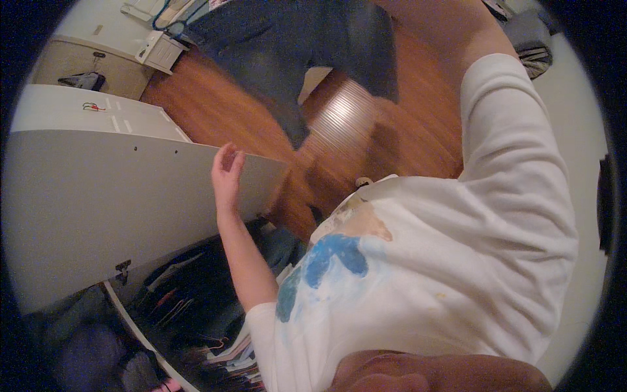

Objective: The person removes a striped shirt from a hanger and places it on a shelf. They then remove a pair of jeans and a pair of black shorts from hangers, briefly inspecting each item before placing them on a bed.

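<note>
Across room, brown wooden floor (428,117). To left, broad pale door (117,202), standing open. Over floor at top, dark blue garment (248,39), blurred. Nearer body, beside door, dark hanging clothes (176,287). Right arm (444,26) raised; right hand beyond view, grip impossible to tell. On floor, bright ribbed patch (343,117). Further off, white drawer unit (160,53). Left hand (227,166) loosely curled near door's edge, thumb apart from fingers.
</note>
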The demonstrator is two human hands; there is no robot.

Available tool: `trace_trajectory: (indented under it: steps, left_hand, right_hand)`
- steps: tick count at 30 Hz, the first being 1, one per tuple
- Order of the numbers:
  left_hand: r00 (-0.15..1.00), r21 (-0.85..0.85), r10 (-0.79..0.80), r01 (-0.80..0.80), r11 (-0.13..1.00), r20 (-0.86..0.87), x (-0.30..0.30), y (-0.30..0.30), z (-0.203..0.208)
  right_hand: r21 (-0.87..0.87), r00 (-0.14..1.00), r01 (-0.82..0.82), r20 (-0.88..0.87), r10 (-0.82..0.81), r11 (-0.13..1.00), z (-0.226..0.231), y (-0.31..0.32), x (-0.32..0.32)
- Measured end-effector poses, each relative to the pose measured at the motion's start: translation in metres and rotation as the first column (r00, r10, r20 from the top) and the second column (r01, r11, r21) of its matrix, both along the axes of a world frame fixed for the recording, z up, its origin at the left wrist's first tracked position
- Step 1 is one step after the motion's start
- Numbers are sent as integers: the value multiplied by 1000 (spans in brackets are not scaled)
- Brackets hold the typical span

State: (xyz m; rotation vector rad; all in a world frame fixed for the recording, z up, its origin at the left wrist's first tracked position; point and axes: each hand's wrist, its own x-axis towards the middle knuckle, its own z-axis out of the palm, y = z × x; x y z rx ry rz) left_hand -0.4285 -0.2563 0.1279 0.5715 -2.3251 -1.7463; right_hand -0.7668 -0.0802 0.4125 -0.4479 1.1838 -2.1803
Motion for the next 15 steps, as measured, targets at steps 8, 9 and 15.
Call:
trace_trajectory:
  steps: [8, 9, 15]
  left_hand:
    - [939, -439, -77, -84, 895, -336, -82, 2, 53]
    - [927, -476, -83, -109, 873, -365, -91, 5, 59]
    - [858, -487, -100, -187, 853, -504, -129, -3, 69]
  right_hand:
    - [49, 987, -78, -136, 84, 996, 12, 29, 12]
    - [34, 985, -59, -158, 63, 998, 14, 35, 20]
    - [-67, 977, -187, -116, 179, 980, 33, 52, 17]
